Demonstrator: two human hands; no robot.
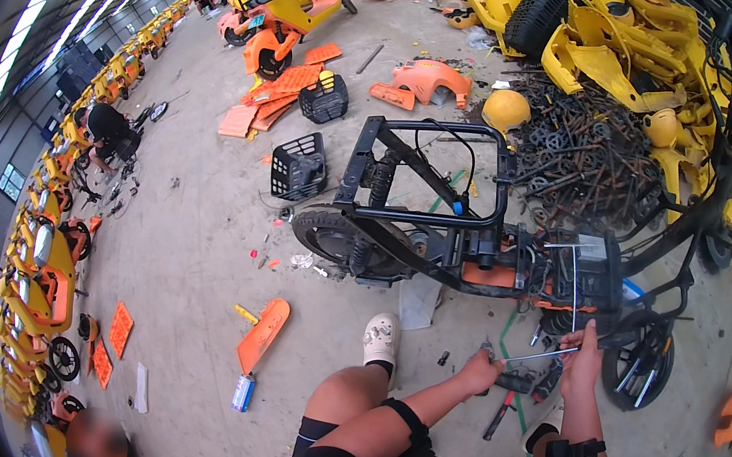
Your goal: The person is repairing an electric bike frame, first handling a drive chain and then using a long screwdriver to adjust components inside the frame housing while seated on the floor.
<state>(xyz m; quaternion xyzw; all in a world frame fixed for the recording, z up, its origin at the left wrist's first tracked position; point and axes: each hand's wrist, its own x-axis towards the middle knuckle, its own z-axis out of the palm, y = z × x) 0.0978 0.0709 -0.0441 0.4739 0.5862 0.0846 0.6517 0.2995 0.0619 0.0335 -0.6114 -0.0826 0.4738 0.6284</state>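
Observation:
My left hand (480,371) is closed around one end of a thin metal rod (538,355), perhaps a screwdriver; its handle is hidden in my fist. The rod's other end meets my right hand (579,359), whose fingers are bent around it. Just above the right hand, a slim metal T-handle wrench (575,288) slants up to the bare black scooter frame (439,218). Whether the right fingers also grip this wrench, I cannot tell. The frame's open middle holds a dark box (593,276) and loose cables, right of my hands. Its rear wheel (330,238) points left.
Hand tools, including red-handled pliers (499,415), lie below my hands. An orange panel (264,334) and a spray can (243,392) are left. Black baskets (297,167), metal parts (580,152) and yellow panels (613,53) lie beyond. Scooters line the left wall; a person (107,129) crouches there.

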